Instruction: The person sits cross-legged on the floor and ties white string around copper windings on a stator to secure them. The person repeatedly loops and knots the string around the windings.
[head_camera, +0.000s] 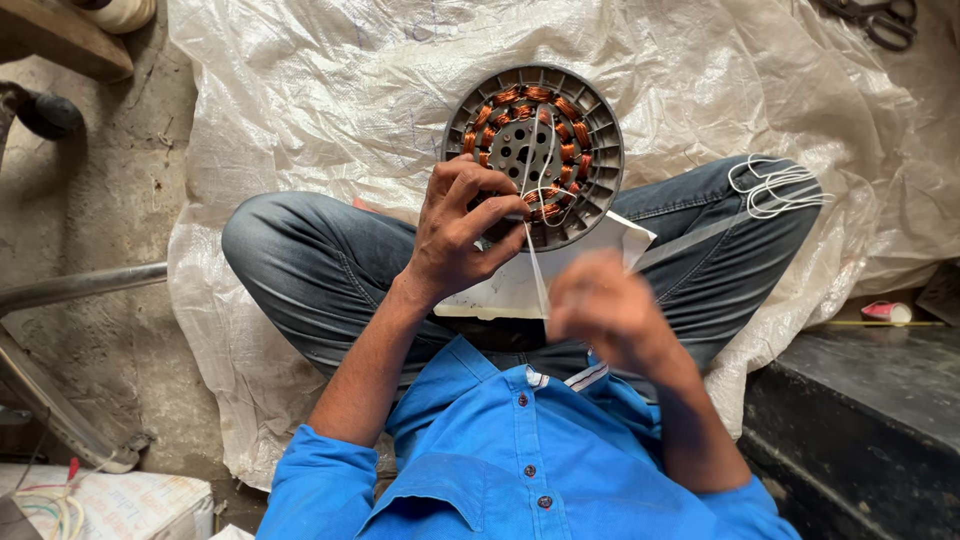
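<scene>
A round grey fan stator (536, 150) with copper wire coils stands tilted on my lap. My left hand (462, 228) grips its lower left rim, fingers over the coils. A thin white strip (535, 262) runs from the coils down to my right hand (600, 310), which is blurred and pinched shut on it. A white sheet of paper (500, 292) lies under the stator on my crossed legs.
A bundle of white wire loops (775, 185) rests on my right knee. A white woven sack (330, 90) covers the floor. Scissors (880, 18) lie at the top right, a dark ledge (860, 410) at the right, a metal bar (80, 285) at the left.
</scene>
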